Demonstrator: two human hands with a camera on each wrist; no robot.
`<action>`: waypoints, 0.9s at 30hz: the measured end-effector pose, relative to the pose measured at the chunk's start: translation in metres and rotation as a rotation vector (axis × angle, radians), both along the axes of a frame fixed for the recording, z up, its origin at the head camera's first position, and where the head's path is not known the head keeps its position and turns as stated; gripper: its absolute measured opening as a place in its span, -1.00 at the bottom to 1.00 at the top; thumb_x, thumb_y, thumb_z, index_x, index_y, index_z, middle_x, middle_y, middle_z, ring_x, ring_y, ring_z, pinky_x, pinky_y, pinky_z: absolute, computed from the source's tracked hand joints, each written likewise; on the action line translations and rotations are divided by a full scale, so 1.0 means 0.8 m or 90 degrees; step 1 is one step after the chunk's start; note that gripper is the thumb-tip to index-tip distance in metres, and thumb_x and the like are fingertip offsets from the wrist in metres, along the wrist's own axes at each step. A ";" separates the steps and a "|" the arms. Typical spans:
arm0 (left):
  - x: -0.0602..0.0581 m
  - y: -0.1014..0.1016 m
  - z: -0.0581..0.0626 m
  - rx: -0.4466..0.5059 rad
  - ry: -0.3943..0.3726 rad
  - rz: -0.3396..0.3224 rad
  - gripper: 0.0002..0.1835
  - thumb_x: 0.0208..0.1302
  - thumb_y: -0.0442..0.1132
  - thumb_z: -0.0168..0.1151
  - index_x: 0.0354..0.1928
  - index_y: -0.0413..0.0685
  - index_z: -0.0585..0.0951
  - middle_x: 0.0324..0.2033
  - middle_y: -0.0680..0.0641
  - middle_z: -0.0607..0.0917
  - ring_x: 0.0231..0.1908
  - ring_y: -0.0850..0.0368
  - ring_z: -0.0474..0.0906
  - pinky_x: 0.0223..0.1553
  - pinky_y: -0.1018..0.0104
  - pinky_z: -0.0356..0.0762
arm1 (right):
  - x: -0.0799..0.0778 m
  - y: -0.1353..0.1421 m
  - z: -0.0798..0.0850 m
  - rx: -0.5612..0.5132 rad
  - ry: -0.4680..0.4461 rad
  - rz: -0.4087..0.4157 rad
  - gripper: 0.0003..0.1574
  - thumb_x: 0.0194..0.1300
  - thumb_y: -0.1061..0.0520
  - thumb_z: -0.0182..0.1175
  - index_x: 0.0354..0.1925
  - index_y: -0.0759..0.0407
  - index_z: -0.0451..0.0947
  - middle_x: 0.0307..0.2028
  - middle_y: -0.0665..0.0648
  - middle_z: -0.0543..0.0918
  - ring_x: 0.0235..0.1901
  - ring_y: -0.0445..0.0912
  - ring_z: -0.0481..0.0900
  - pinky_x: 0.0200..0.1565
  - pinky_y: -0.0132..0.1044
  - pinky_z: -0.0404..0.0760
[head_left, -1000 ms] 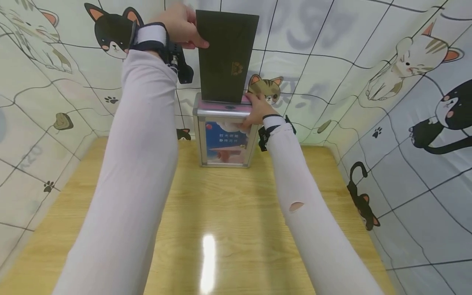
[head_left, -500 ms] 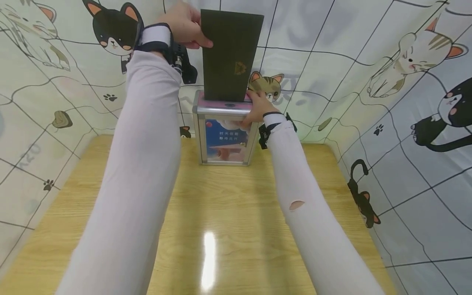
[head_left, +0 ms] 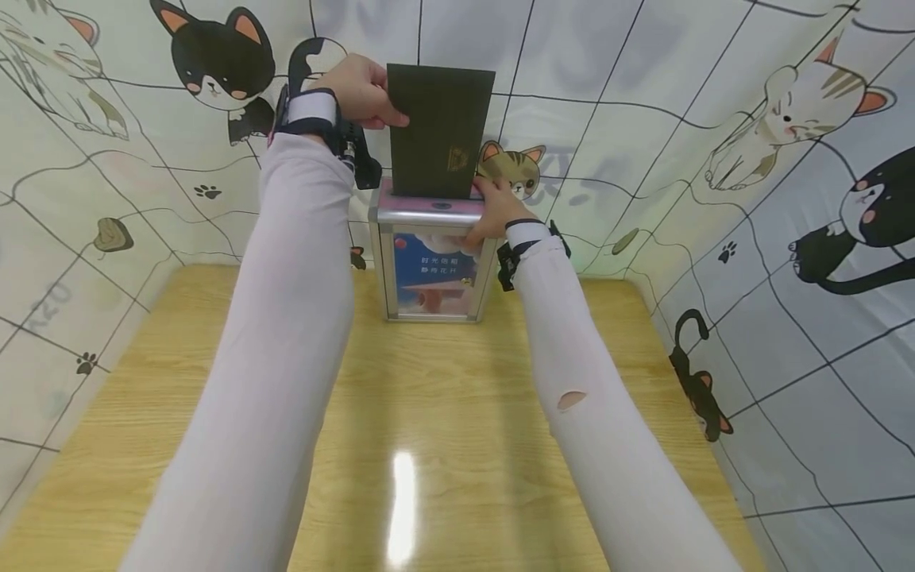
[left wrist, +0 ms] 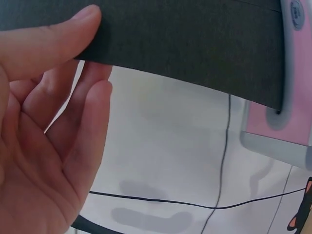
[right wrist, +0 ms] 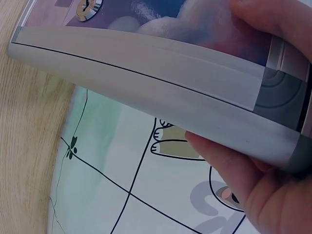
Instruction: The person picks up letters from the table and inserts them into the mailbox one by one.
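Observation:
A locked slot box (head_left: 432, 262) with a silver frame, pink top and blue picture front stands upright at the back of the table. Out of its top slot rises a dark card (head_left: 438, 131) bearing a small gold emblem; its lower part is hidden inside. My left hand (head_left: 363, 91) pinches the card's left edge near the upper corner, thumb (left wrist: 83, 31) on the near face. With thumb in front and fingers behind, my right hand (head_left: 495, 210) grips the box's upper right side. The right wrist view shows that hand (right wrist: 275, 192) around the box's silver edge (right wrist: 146, 83).
The wooden table (head_left: 457, 413) stretches from the box toward me. Pale cloth walls (head_left: 822, 342) with cat drawings and grid lines enclose it behind and at both sides. A small keyed lock (right wrist: 89, 7) sits on the box front.
The card has slid down, with less of it showing above the slot. My left hand has come down with it. My right hand keeps its grip on the box.

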State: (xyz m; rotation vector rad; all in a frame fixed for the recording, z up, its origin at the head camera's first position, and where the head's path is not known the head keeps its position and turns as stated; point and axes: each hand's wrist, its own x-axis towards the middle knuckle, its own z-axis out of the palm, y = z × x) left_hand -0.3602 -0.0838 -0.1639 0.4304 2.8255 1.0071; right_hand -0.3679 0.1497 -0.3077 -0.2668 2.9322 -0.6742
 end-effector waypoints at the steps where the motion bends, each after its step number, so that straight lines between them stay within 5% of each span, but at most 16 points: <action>1: -0.002 0.000 -0.003 -0.001 -0.003 0.000 -0.79 0.09 -0.14 0.28 -0.33 -0.06 0.48 -0.44 0.11 0.48 -0.58 0.37 0.40 -0.37 0.59 0.46 | -0.001 0.000 0.000 0.002 -0.002 -0.002 0.46 -0.40 -0.06 0.50 0.40 -0.18 -0.12 0.30 0.20 -0.04 0.08 0.09 0.22 0.05 -0.02 0.39; 22: -0.019 -0.017 -0.084 0.004 -0.050 0.001 -0.75 0.05 -0.16 0.31 -0.44 -0.13 0.44 -0.62 0.17 0.47 -0.50 0.30 0.42 -0.37 0.49 0.46 | 0.003 -0.014 0.000 0.004 0.010 0.014 0.45 -0.40 -0.06 0.51 0.40 -0.14 -0.10 0.31 0.20 -0.03 0.08 0.08 0.23 0.07 -0.03 0.38; 25: -0.015 -0.022 -0.087 0.007 -0.090 -0.015 -0.61 0.09 -0.02 0.25 -0.11 -0.09 0.52 -0.21 0.02 0.61 -0.14 0.19 0.49 -0.04 0.34 0.45 | 0.003 -0.019 0.001 0.000 0.003 0.019 0.45 -0.40 -0.05 0.51 0.40 -0.11 -0.10 0.31 0.20 -0.04 0.09 0.08 0.23 0.08 -0.03 0.38; 27: -0.011 -0.024 -0.084 0.011 -0.126 -0.042 -0.33 0.15 0.14 0.11 0.28 0.04 0.28 0.23 -0.03 0.35 0.20 0.06 0.27 0.22 0.16 0.20 | 0.002 -0.018 0.001 0.004 0.002 0.023 0.45 -0.40 -0.05 0.50 0.40 -0.11 -0.11 0.32 0.21 -0.05 0.09 0.09 0.23 0.07 -0.03 0.38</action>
